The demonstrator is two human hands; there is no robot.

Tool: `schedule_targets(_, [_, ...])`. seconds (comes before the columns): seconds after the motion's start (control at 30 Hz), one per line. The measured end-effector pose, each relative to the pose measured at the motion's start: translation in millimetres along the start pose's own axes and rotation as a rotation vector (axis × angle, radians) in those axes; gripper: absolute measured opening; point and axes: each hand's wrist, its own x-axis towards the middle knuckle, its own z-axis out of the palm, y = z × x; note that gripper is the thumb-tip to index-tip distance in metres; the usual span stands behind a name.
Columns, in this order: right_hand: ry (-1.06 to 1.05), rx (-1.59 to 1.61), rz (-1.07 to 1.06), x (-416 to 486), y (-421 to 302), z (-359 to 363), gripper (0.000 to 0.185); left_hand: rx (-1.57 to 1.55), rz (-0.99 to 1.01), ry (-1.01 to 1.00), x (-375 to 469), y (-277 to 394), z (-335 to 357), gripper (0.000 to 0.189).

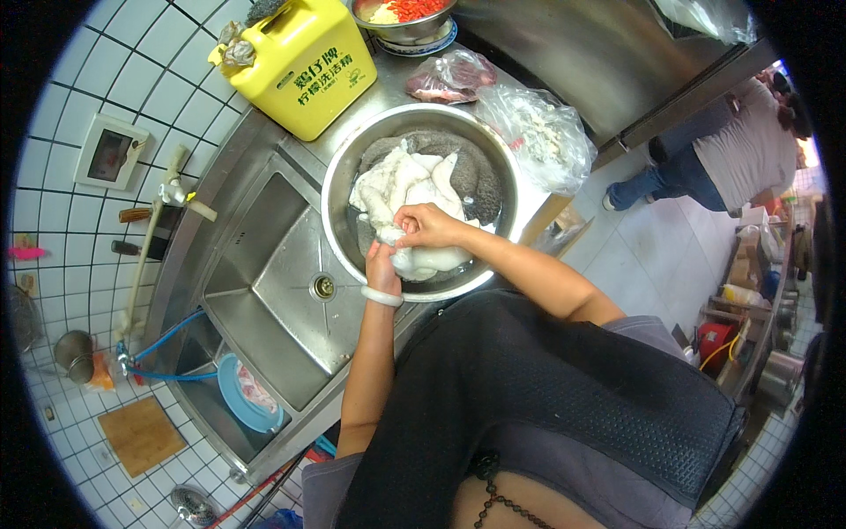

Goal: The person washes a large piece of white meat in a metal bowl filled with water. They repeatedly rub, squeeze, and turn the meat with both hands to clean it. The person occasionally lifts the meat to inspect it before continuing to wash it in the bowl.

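Observation:
A wide stainless steel basin stands on the metal counter before me, at the right edge of the sink. Inside lies a pale, folded piece of what looks like tripe, over darker, rough-surfaced tripe along the far and right sides. A little water shows near the basin's wall. My left hand, below a white bangle on the wrist, grips the near left edge of the pale piece. Fingertips of my right hand pinch the same edge from above, close to the left hand. Part of the pale piece is hidden beneath my right hand and forearm.
Left of the basin is a steel sink; a blue tub with meat sits in another compartment. Beyond stand a yellow detergent jug, a bowl of chopped ingredients and filled plastic bags. Another person is at right.

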Motion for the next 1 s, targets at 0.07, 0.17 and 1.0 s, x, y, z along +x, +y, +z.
schedule_targets(0.07, [0.016,-0.069,0.001,1.9,-5.8,-0.3,0.029,0.068,0.024,0.031,-2.1,-0.1,1.5,0.035])
schedule_targets(0.17, [0.007,-0.156,0.044,3.5,-12.2,0.8,0.02,0.208,0.047,0.089,-2.5,-3.7,1.3,0.033])
schedule_targets(1.0, [0.318,-0.094,0.098,12.8,-0.9,10.6,0.006,0.095,0.173,0.06,1.4,-3.6,-0.1,0.027])
